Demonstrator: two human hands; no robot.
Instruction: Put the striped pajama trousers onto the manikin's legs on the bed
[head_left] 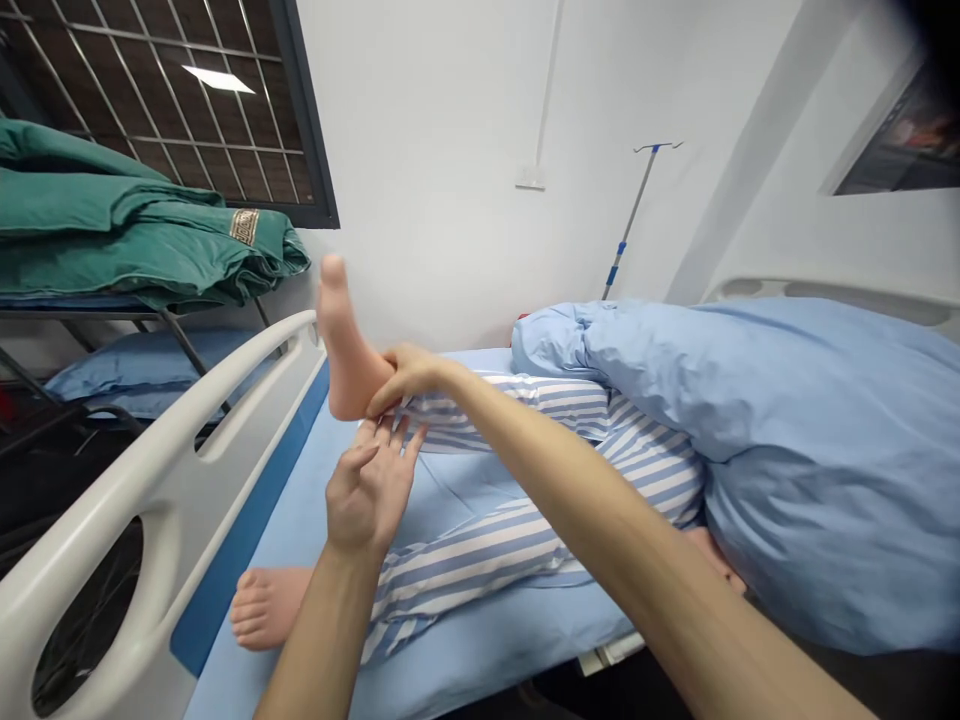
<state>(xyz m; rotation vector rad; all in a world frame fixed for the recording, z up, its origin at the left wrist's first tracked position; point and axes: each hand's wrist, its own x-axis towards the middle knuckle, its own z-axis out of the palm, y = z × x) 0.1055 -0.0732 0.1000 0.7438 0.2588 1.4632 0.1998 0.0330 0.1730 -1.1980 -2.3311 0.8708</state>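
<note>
On the bed lies a patient manikin in blue-and-white striped trousers (472, 550), with two bare plastic feet. My right hand (409, 375) is wrapped around the ankle of the far leg, whose foot (345, 350) points its toes upward above the mattress. Just below that ankle my left hand (375, 485) lies palm up, fingers spread, its fingertips close to the heel and trouser cuff; whether they touch is unclear. The near foot (270, 607) rests on the sheet, partly hidden behind my left forearm.
A pale plastic bed-end board (157, 480) stands left of the feet. The blue quilt (810, 450) covers the manikin's upper part at right. Behind the bed rises an IV pole (630, 220) near the wall. Green folded bedding (142, 235) sits on a rack at left.
</note>
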